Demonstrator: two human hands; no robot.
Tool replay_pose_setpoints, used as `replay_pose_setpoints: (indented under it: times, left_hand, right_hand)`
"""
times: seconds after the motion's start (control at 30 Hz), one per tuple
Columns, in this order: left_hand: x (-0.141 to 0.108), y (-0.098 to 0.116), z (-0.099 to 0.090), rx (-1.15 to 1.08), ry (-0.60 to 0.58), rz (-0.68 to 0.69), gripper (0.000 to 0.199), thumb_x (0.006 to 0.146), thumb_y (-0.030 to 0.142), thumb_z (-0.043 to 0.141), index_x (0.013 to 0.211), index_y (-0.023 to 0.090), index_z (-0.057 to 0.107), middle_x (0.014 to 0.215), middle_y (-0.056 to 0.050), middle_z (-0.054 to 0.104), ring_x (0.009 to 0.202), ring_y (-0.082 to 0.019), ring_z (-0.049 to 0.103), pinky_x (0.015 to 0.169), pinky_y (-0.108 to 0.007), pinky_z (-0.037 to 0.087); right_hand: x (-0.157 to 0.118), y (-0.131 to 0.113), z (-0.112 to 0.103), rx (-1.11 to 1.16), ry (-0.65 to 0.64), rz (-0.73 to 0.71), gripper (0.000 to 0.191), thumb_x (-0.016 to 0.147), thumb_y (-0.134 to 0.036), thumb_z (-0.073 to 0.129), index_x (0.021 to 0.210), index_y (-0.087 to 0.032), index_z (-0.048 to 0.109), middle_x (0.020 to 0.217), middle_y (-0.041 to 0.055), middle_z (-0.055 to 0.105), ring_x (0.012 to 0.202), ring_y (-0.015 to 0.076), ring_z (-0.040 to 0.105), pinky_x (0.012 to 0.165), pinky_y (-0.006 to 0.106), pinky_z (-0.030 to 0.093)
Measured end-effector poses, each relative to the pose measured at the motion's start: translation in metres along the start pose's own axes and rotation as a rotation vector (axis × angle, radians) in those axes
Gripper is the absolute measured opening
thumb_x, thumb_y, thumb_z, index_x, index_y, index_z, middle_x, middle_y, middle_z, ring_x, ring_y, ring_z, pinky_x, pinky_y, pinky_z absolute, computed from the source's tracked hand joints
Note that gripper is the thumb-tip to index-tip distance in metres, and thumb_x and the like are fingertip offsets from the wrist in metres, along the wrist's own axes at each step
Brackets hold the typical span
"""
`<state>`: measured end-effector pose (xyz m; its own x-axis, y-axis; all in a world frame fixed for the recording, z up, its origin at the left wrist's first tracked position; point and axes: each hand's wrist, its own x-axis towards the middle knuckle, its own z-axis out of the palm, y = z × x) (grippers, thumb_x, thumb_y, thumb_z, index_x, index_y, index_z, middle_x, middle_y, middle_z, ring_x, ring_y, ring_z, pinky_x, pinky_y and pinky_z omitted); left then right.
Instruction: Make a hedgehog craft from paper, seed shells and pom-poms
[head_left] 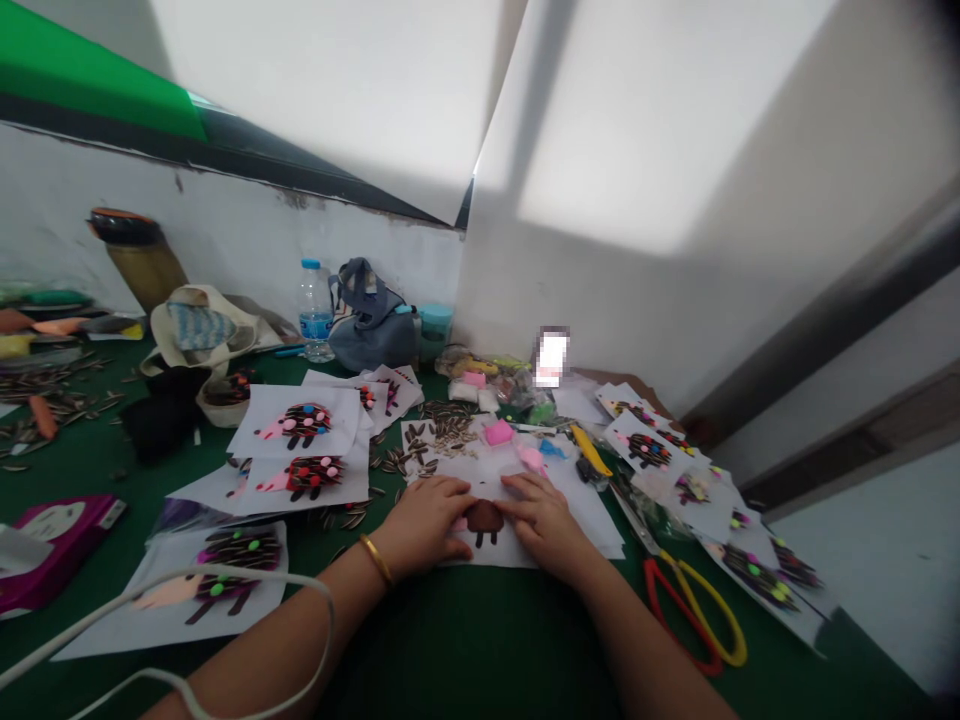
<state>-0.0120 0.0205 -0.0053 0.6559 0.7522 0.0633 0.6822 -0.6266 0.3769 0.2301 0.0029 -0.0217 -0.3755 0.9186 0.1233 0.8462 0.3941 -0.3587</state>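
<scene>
A white paper sheet (600,525) lies at the table's near edge, bearing a brown clay shape (485,517) with small dark legs and a bit of pink at its left side. My left hand (431,518) rests on the paper left of the brown shape, its fingers apart and holding nothing. On the other side my right hand (541,518) lies with spread fingertips touching the shape's right edge. Pink clay (498,432), another pink lump (532,459) and blue clay (553,449) sit behind my hands, beside sunflower seeds (450,425).
Finished hedgehog pictures (300,425) are stacked at left, with more pictures (645,450) at right. Large scissors (682,600) with red and yellow handles and a yellow cutter (591,450) lie right. A white cable (225,572) crosses above my left forearm. A bottle (315,315) stands behind.
</scene>
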Motion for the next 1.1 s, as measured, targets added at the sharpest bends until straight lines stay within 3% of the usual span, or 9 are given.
replay_pose_setpoints:
  times: [0.33,0.73,1.1]
  left_hand:
    - [0.000,0.001,0.000,-0.010,0.005,-0.001,0.067,0.063,0.045,0.078,0.125,0.032,0.055,0.136,-0.004,0.053,0.125,-0.030,0.044,0.103,-0.045,0.033]
    - [0.000,0.001,0.000,-0.008,-0.001,-0.014,0.066,0.063,0.045,0.077,0.124,0.032,0.056,0.137,-0.004,0.052,0.125,-0.030,0.044,0.103,-0.045,0.032]
    - [0.000,-0.001,0.000,-0.014,-0.008,-0.011,0.069,0.063,0.046,0.077,0.126,0.032,0.054,0.138,-0.004,0.051,0.127,-0.030,0.042,0.104,-0.045,0.031]
  right_hand:
    - [-0.023,-0.009,0.000,-0.051,0.009,-0.023,0.052,0.076,-0.015,0.050,0.123,-0.033,0.062,0.142,0.0008,0.047,0.130,0.0284,0.038,0.105,0.051,0.031]
    - [-0.032,-0.015,0.003,-0.063,0.062,-0.032,0.050,0.071,-0.012,0.050,0.114,-0.031,0.068,0.140,0.0010,0.049,0.131,0.0280,0.038,0.104,0.051,0.030]
    - [-0.038,-0.023,-0.001,-0.158,0.075,-0.094,0.047,0.071,-0.016,0.054,0.113,-0.032,0.067,0.143,0.0000,0.046,0.133,0.0287,0.034,0.105,0.051,0.023]
